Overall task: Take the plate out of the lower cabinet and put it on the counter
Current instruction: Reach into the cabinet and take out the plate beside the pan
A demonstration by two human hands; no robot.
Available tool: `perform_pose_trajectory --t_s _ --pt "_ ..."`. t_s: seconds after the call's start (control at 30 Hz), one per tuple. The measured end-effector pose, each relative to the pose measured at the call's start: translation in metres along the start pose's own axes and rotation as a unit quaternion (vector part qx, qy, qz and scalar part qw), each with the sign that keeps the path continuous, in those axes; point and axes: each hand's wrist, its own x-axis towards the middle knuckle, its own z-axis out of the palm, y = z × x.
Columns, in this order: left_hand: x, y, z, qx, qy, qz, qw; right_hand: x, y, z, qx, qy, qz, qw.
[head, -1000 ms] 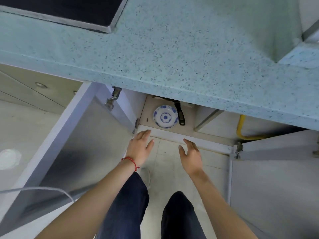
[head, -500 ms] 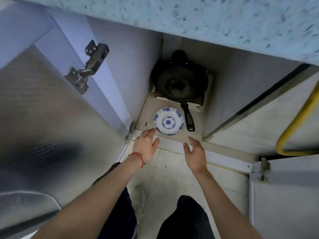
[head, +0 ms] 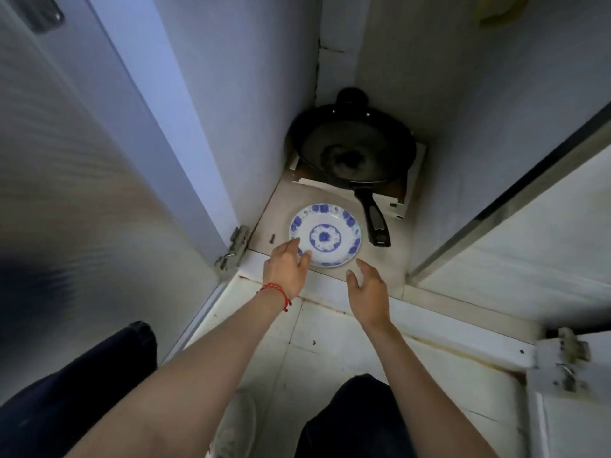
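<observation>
Finding: the plate (head: 325, 235), white with a blue pattern, lies flat on the floor of the lower cabinet (head: 274, 213), close to the front edge. It has not been lifted.

Your left hand (head: 288, 266) is at the plate's near-left rim, fingers loosely spread, their tips over or against the edge; whether they bear on it I cannot tell. Your right hand (head: 368, 292) hovers just short of the near-right rim, fingers apart and slightly curled, holding nothing.

Adjacent hazard: the black frying pan (head: 355, 152) sits behind the plate on a piece of board, and its handle (head: 375, 221) runs forward just beside the plate's right rim (the gap looks narrow).

Recommendations for the step in hand, the grasp:
- Bring the right hand to the rim opposite the left, so you take the plate from two sides.
- The plate lies flush on the floor, so in my judgement you will need to tip the near edge up with your fingertips, or slide it a little over the front sill (head: 327, 284), before your fingers can get beneath.
- Draw it toward you and slightly left, away from the pan handle.
- Keep it level as you rise. The counter is out of view above, so clear the cabinet opening fully before lifting.
</observation>
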Motion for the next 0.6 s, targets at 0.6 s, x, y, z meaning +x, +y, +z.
perform_pose_trajectory --t_s 0.6 --pt "0.064 -0.048 0.056 -0.213 0.052 -0.091 0.971 0.08 0.061 0.064 0.065 0.085 -0.021 0.994"
